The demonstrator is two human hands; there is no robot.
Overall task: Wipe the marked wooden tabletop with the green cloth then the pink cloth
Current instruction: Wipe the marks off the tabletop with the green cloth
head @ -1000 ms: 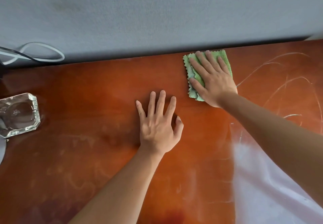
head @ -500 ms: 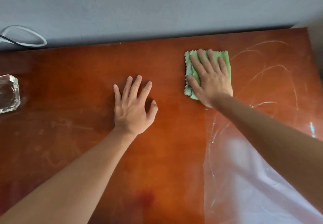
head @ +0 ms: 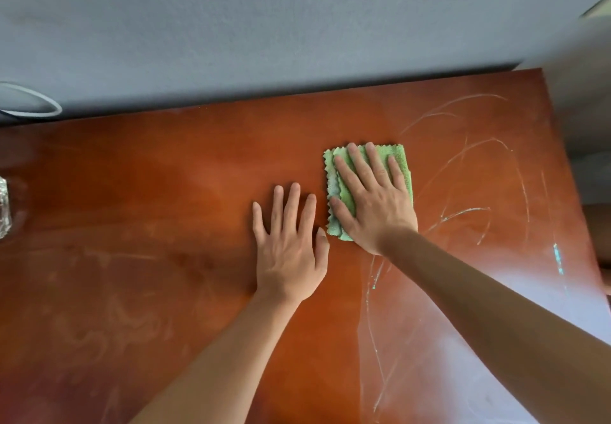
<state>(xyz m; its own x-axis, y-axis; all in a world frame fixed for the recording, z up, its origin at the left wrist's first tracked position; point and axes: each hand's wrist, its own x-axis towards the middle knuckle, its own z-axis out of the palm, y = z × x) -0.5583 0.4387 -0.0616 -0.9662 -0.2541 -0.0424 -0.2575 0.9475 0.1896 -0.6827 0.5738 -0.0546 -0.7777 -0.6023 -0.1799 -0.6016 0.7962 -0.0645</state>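
The folded green cloth (head: 401, 162) lies flat on the reddish wooden tabletop (head: 148, 225), right of centre. My right hand (head: 373, 202) presses down on it, palm flat and fingers spread, covering most of the cloth. Just to its left, my left hand (head: 291, 248) rests flat on the bare wood with fingers apart, its thumb almost touching the cloth's near edge. White curved marks (head: 463, 159) run across the wood to the right of the cloth. No pink cloth is in view.
A clear glass object (head: 5, 208) sits at the far left edge. A white cable loop (head: 33, 106) lies behind the table by the grey wall. The table's right edge (head: 568, 172) is close. A pale glare patch (head: 429, 341) covers the near right wood.
My right hand has slid the green cloth toward me, away from the table's back edge. My left hand has stayed flat on the wood and now lies close beside the cloth.
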